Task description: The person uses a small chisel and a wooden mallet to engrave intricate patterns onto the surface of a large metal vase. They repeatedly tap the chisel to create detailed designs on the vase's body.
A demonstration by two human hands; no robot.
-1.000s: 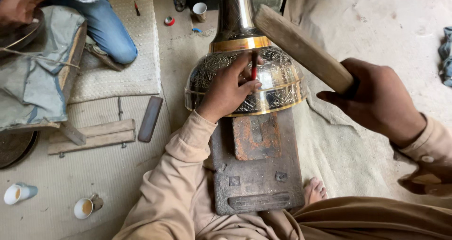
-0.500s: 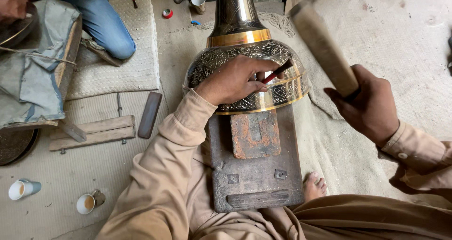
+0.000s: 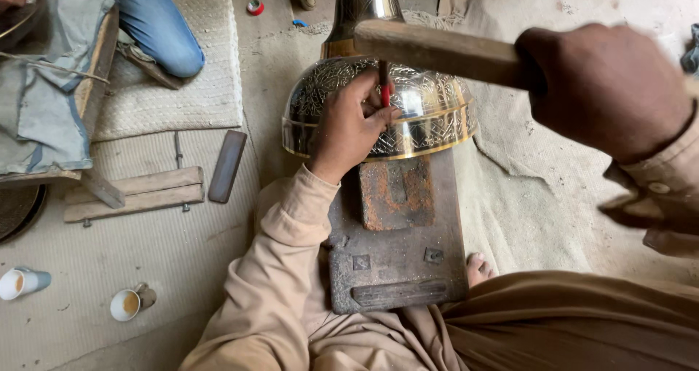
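The engraved metal vessel [image 3: 422, 109] lies on the dark block [image 3: 397, 233]. The left hand [image 3: 349, 123] grips a red-tipped punch [image 3: 384, 87] upright against it; the right hand [image 3: 604, 87], clenched around the wooden mallet [image 3: 437, 50], has swung it down from 1 o'clock onto the punch.

The left hand [image 3: 349, 127] steadies a red-handled chisel [image 3: 384, 87] on the engraved silver-and-gold metal vessel [image 3: 429, 109] (shiny), while the right hand [image 3: 608, 87] grips a wooden mallet [image 3: 437, 50].

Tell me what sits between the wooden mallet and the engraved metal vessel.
In the head view, a thin chisel with red tape, held by the left hand, stands between the mallet and the vessel.
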